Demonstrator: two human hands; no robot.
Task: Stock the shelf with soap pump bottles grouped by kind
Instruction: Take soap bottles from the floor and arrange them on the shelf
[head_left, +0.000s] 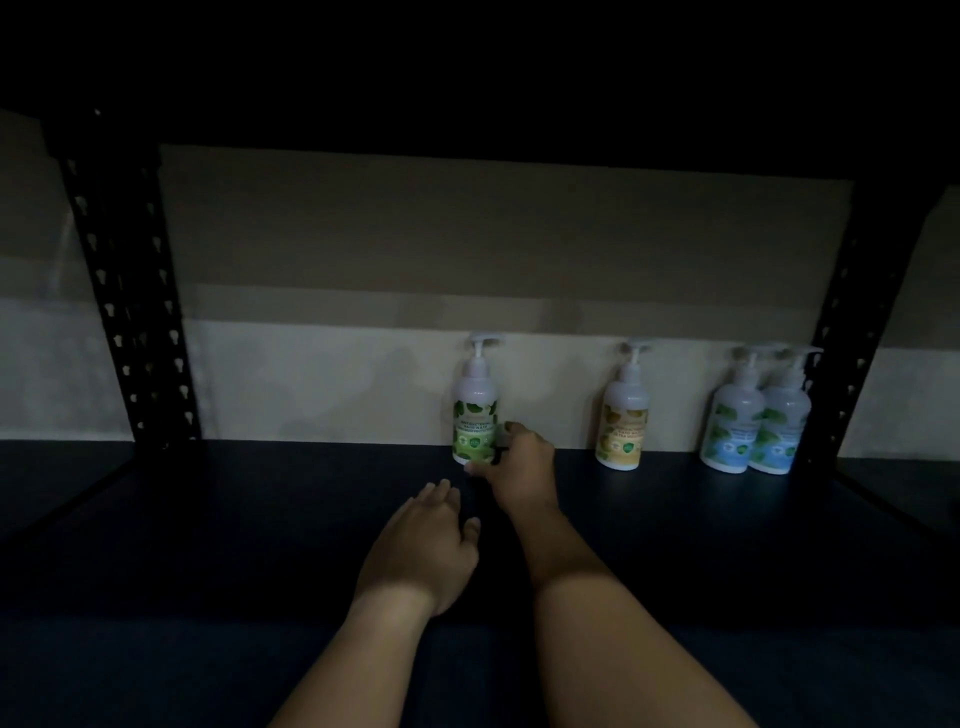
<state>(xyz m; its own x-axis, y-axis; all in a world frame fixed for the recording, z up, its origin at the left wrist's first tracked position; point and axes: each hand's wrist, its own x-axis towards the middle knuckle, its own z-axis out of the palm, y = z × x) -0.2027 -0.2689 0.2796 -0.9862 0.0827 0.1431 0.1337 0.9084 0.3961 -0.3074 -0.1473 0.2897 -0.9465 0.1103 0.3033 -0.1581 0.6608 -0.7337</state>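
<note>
because the task groups bottles by kind, the 4 already on the dark shelf (260, 519) stand in a row against the pale back wall (363, 260), with gaps that read as group borders: the green-label bottle (475, 415) just right of centre at about 12 o'clock from the hands, the yellow-label bottle (622, 421) well apart at 2 o'clock, and 2 blue-label bottles (730, 421) (782, 423) touching each other at the far right, close to the right black upright (852, 338)

the right hand (522, 470) reaches to the green bottle's lower right side, thumb and fingers curled against its base as if setting or squaring it to the wall; in this dim light i cannot tell whether the grip is firm or already slackening. the left hand (423, 540) hovers low over the shelf just in front, fingers straight and relaxed, holding nothing

my guess is that the pumps sit upright and labels face out so kinds can be read at a glance. open room lies mainly from 9 to 11 o'clock, between the green bottle and the left black upright (130, 312), and in the gap between green and yellow. the front edge runs near the forearms, so new bottles can slide straight back; the tight spot is beside the blue pair, hard by the post
</note>
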